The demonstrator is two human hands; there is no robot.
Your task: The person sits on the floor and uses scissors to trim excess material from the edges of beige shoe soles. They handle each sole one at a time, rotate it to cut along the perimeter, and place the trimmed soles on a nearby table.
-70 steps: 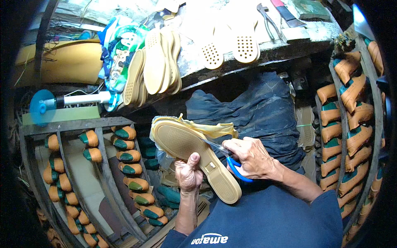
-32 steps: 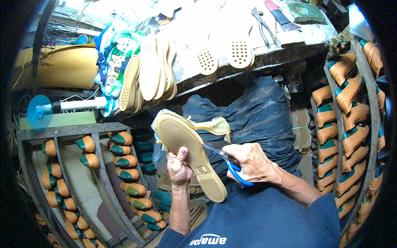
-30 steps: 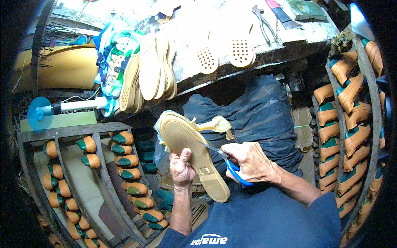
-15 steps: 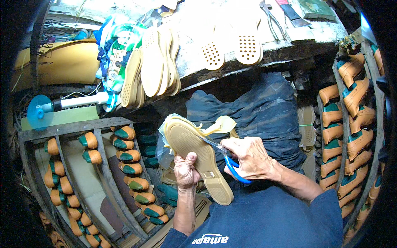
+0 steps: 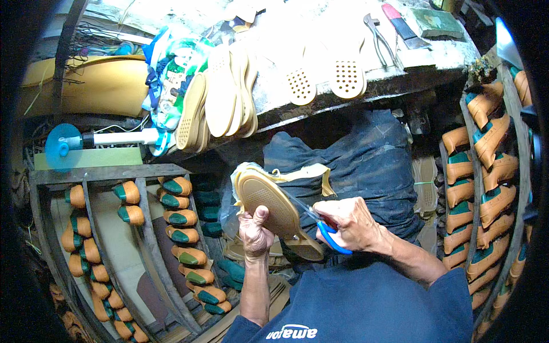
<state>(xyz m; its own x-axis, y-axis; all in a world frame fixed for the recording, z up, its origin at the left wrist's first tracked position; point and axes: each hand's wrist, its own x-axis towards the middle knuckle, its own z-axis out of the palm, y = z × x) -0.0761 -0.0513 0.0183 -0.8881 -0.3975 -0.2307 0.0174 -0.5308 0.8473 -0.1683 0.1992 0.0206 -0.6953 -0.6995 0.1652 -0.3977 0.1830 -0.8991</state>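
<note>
My left hand is closed on a tan shoe sole, its thumb across the patterned underside. The sole is tilted, its toe end pointing away from me. A pale yellow strip of material hangs off its far right edge, partly cut loose. Closed round blue-handled scissors, my right hand is at the right of the sole. The blades lie along the sole's right edge. Whitish, clear film-like material shows beyond the sole's left side.
Soles stand along the edge of the bench, with pincers and a red-and-black-handled tool at its far right. Wooden racks of orange-and-green shoe pieces flank me. Dark cloth drapes ahead; a small blue fan sits left.
The sole has tilted so its heel end sits higher and more foreshortened. The scissors and my right hand have moved slightly right and down. The yellow strip now hangs longer to the right.
</note>
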